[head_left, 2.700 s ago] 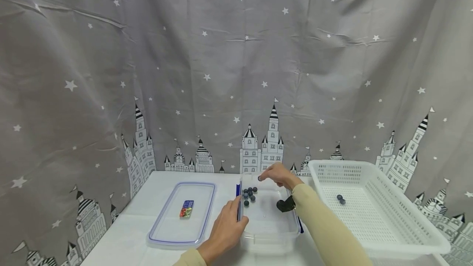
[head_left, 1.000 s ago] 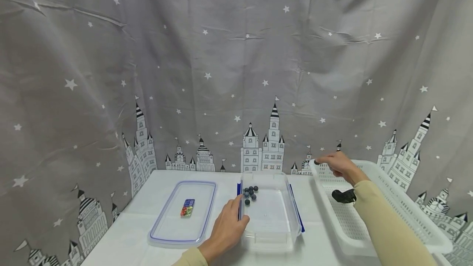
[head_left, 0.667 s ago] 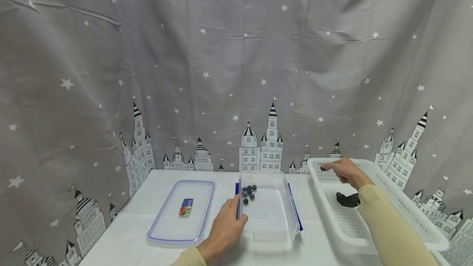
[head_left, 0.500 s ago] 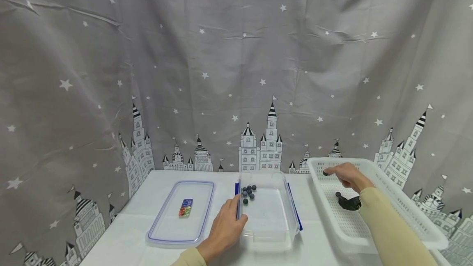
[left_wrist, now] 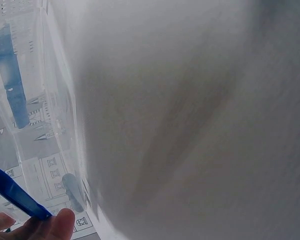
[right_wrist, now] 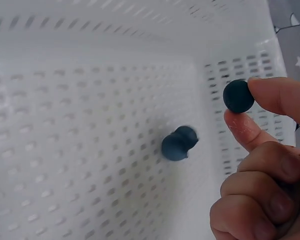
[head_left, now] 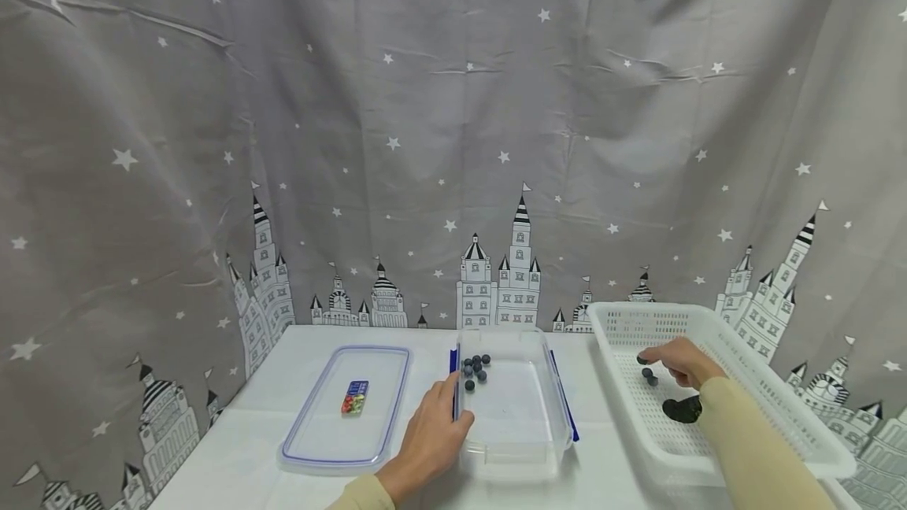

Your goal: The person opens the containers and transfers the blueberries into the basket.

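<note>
A blueberry (right_wrist: 238, 96) is pinched between the thumb and index finger of my right hand (head_left: 680, 360), inside the white perforated basket (head_left: 754, 384). Just below it, two more blueberries (right_wrist: 176, 144) lie touching on the basket's floor. My left hand (head_left: 434, 433) holds the left wall of a clear plastic container (head_left: 520, 415), by its blue side latch (left_wrist: 16, 192). Several blueberries (head_left: 477, 369) sit clustered against that wall, toward the container's far left.
Left of the container, its clear lid (head_left: 329, 439) with a blue seal lies flat on the white table. A small blue package (head_left: 354, 398) with a colourful picture rests on the lid. Behind the table hangs a grey curtain (head_left: 397, 101) with stars and castles.
My right hand has carried a blueberry from above the clear container rightward over the basket's rim, then lowered it inside, close to the two berries. My left hand stays on the container.
</note>
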A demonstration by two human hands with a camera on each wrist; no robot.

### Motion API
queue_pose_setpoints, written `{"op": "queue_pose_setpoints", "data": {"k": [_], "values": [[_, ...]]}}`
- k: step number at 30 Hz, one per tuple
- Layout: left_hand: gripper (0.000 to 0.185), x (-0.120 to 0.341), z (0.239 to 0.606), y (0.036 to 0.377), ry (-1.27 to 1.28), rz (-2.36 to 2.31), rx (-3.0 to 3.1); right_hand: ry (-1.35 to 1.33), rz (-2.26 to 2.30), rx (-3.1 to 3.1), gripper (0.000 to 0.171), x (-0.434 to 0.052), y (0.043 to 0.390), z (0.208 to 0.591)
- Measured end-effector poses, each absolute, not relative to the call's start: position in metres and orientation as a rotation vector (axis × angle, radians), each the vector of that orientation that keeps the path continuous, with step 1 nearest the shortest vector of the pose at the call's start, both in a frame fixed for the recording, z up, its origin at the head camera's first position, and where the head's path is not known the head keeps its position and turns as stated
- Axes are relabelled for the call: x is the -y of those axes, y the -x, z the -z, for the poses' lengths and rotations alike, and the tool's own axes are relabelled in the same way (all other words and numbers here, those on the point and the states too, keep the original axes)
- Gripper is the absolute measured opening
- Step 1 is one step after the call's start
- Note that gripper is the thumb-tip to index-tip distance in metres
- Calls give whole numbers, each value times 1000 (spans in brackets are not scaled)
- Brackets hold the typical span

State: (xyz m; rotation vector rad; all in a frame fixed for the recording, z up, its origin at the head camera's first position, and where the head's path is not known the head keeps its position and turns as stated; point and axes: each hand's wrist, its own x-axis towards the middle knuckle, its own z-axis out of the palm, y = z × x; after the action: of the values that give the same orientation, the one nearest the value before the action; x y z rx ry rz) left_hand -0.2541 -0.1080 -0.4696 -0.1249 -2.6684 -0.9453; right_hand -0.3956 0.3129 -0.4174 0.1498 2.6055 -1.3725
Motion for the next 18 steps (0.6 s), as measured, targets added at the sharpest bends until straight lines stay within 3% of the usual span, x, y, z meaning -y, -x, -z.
{"op": "queue_pose_setpoints", "data": {"k": [7,18], "values": [[69,109,469,253,128,943,2681,-198,1289,-2624,21,-313,396,427],[69,109,471,254,143,946,2669,-195,1165,-2659,33,-316,401,440]]}}
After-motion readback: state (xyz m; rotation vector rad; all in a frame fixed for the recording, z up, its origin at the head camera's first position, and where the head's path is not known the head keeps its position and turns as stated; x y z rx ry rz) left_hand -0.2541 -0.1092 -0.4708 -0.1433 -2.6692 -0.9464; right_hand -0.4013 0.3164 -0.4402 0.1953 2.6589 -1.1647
